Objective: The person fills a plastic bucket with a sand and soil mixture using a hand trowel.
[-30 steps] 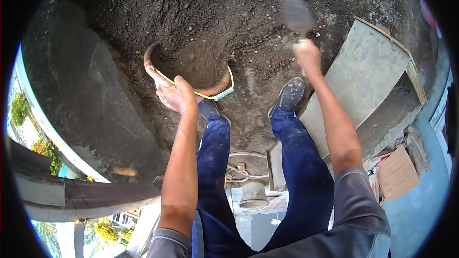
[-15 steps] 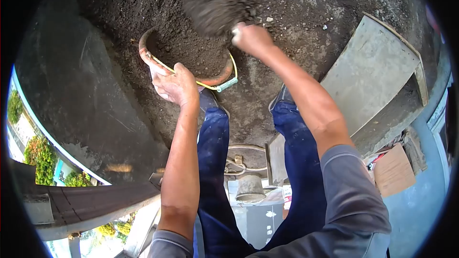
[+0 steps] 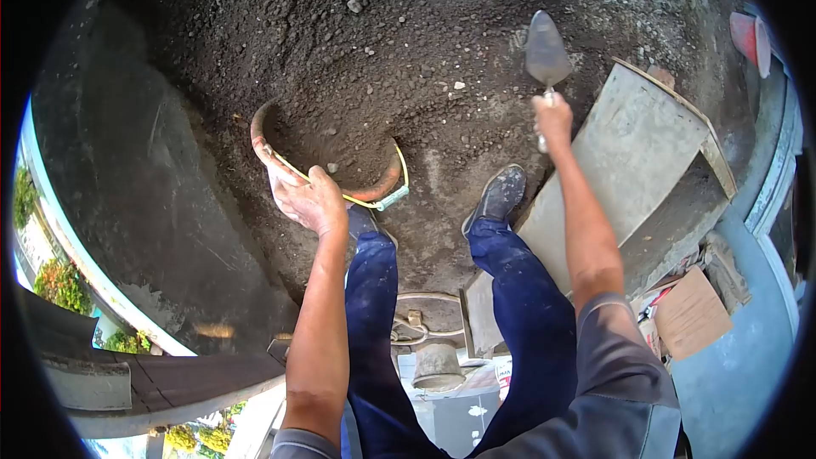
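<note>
My left hand (image 3: 309,201) grips the rim of an orange bucket (image 3: 384,180) that lies tilted with its mouth against the soil. A yellow wire handle with a pale green grip (image 3: 393,197) hangs across its near side. Dark soil (image 3: 327,132) lies in and around the bucket's mouth. Off to the right, my right hand (image 3: 554,122) is closed around the handle of a pointed trowel (image 3: 546,49). Its metal blade points away from me, above the ground, and looks nearly bare. My fingers hide part of the trowel's handle.
A grey board-like box (image 3: 625,149) stands beside my right arm. At the far right lies a red bucket (image 3: 750,42). A dark slab (image 3: 127,178) fills the left side. My shoe (image 3: 500,195) is on the dirt, and a small grey bucket (image 3: 438,365) stands behind my legs.
My right hand has swung the trowel right, away from the bucket's mouth; its blade, blurred over the soil before, now shows clearly. My left hand stays on the bucket's rim.
</note>
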A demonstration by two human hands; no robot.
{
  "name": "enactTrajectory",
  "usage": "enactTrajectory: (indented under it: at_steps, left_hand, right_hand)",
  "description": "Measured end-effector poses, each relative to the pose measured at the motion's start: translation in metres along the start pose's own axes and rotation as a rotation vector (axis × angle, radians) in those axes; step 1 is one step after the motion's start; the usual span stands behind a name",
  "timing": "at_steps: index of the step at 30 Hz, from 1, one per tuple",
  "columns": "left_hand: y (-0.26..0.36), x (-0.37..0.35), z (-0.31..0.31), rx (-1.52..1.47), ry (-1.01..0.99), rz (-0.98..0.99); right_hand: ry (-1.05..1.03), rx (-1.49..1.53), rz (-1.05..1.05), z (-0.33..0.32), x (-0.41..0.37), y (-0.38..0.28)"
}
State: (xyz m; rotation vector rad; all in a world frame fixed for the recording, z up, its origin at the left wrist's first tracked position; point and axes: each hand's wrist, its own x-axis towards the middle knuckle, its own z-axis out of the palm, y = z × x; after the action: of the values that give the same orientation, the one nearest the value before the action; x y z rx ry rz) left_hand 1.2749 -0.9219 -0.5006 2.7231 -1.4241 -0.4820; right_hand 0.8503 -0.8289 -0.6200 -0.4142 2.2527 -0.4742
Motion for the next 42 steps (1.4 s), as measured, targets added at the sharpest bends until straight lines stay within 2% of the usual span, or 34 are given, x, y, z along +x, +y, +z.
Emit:
enactTrajectory:
  at_steps: [1,5,6,9,10,11,15,22,25,28,29,30,31,33,34,35,37,40,42]
  left_hand:
    - [0.0,0.002,0.001,0.008,-0.002,-0.006]
    - [0.007,-0.004,0.008,-0.022,0.062,-0.072]
    - [0.015,-0.004,0.004,-0.021,0.039,-0.112]
    - [-0.004,0.001,0.015,-0.017,0.072,0.002]
    - [0.016,-0.004,0.002,-0.052,0.023,-0.127]
    - [0.012,-0.004,0.005,-0.062,0.027,-0.128]
    - [0.012,-0.002,0.003,-0.038,-0.01,-0.097]
    - [0.016,-0.003,0.002,-0.083,-0.032,-0.137]
    - [0.009,0.001,-0.003,-0.082,-0.046,-0.156]
    - [0.0,0.006,-0.002,-0.121,-0.046,-0.112]
    - [-0.004,0.007,-0.002,-0.14,-0.046,-0.094]
    - [-0.004,0.005,-0.001,-0.144,-0.029,-0.075]
    - [-0.004,0.005,-0.001,-0.12,-0.034,-0.094]
    - [0.004,0.004,-0.003,-0.069,-0.045,-0.131]
    - [0.008,0.004,-0.004,-0.049,-0.055,-0.142]
    - [0.007,0.005,-0.001,-0.017,-0.062,-0.146]
    - [0.017,0.002,-0.01,-0.052,-0.097,-0.125]
    - [0.01,0.006,-0.005,-0.021,-0.115,-0.142]
    - [0.009,0.006,-0.011,-0.032,-0.112,-0.11]
  right_hand:
    - [-0.019,-0.036,0.015,0.001,0.019,-0.005]
    - [-0.073,-0.254,-0.358,0.067,0.064,-0.087]
    - [-0.088,-0.362,-0.432,0.083,0.065,-0.11]
    - [-0.18,-0.565,-0.662,0.129,0.049,-0.161]
    - [-0.234,-0.592,-0.697,0.145,0.033,-0.172]
    - [-0.283,-0.62,-0.733,0.157,0.015,-0.18]
    - [-0.472,-0.708,-0.826,0.179,-0.043,-0.159]
    - [-0.485,-0.776,-1.153,0.162,-0.125,-0.125]
    - [-0.591,-0.7,-1.306,0.144,-0.15,-0.136]
    - [-0.671,-0.763,-1.359,0.124,-0.158,-0.142]
    - [-0.752,-0.754,-1.175,0.12,-0.154,-0.144]
    - [-0.724,-0.708,-1.063,0.109,-0.146,-0.149]
    - [-0.555,-0.649,-0.978,0.105,-0.131,-0.142]
    - [-0.353,-0.691,-0.579,0.096,-0.087,-0.143]
    - [-0.276,-0.589,-0.507,0.098,-0.052,-0.128]
    - [-0.291,-0.524,-0.332,0.098,-0.03,-0.129]
    - [-0.282,-0.663,-0.473,0.124,-0.017,-0.121]
    - [-0.521,-0.792,-0.668,0.175,-0.058,-0.12]
    - [-0.507,-0.681,-0.687,0.179,-0.071,-0.123]
